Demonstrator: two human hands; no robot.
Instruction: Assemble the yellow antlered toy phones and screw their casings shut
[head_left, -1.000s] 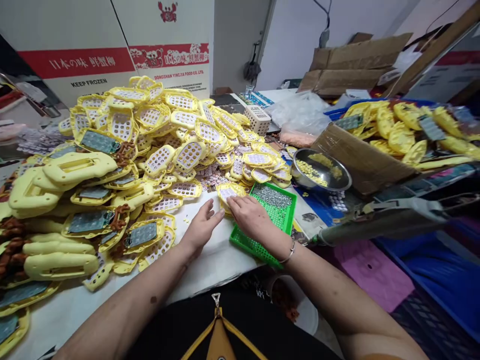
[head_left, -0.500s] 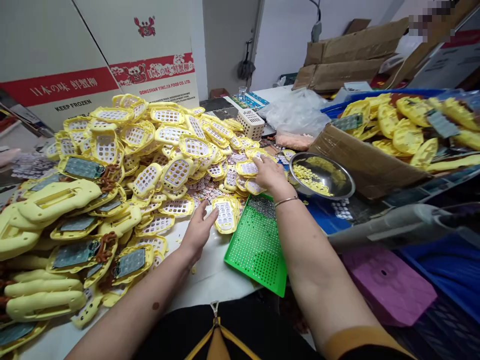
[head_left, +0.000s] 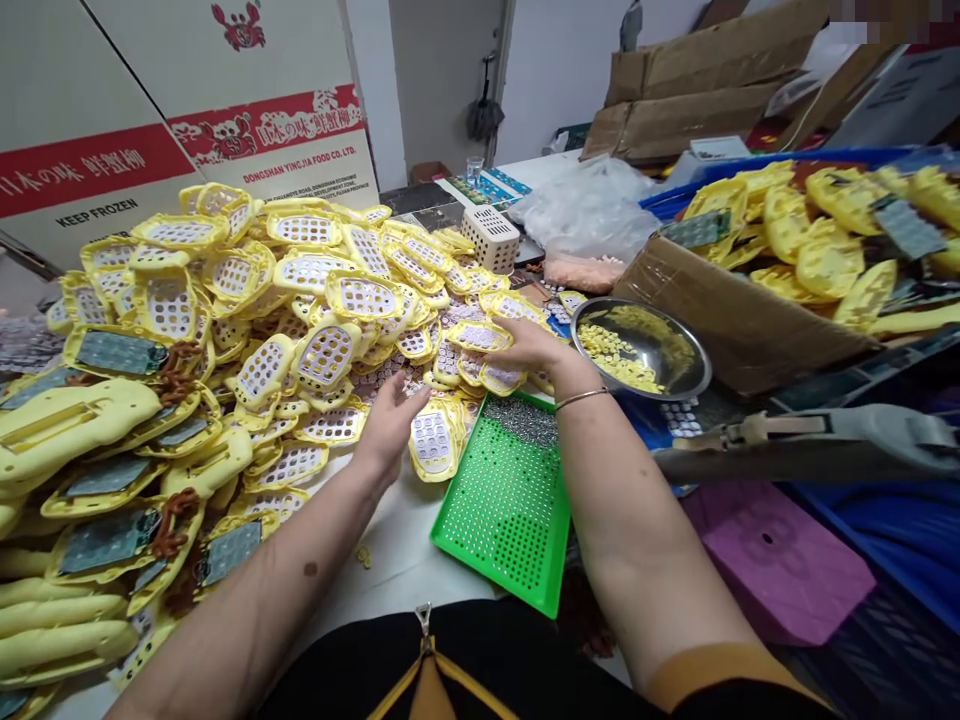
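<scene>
My right hand [head_left: 529, 345] is at the near right edge of a big heap, with its fingers on top and thumb below the end of a yellow plastic shell [head_left: 480, 336] with a white holed keypad insert. Over the front of the heap, my left hand [head_left: 391, 420] holds nothing, thumb and fingers apart. Close to its right lies another yellow shell [head_left: 433, 440] with a keypad, on top of others. A green perforated tray [head_left: 487, 505] lies below my right wrist, with small metal screws [head_left: 525, 420] gathered at its far end.
A metal bowl [head_left: 679, 375] with small yellow pieces stands right of my right hand. Left are yellow shells with green circuit boards [head_left: 120, 352]. Behind stand a cream perforated basket [head_left: 491, 240] and a plastic bag [head_left: 585, 210]. A grey tool arm [head_left: 810, 440] juts in from the right.
My right hand has closed on the end of the yellow shell and tipped it slightly. My left hand stays open over the heap's front. The camera view has shifted a little.
</scene>
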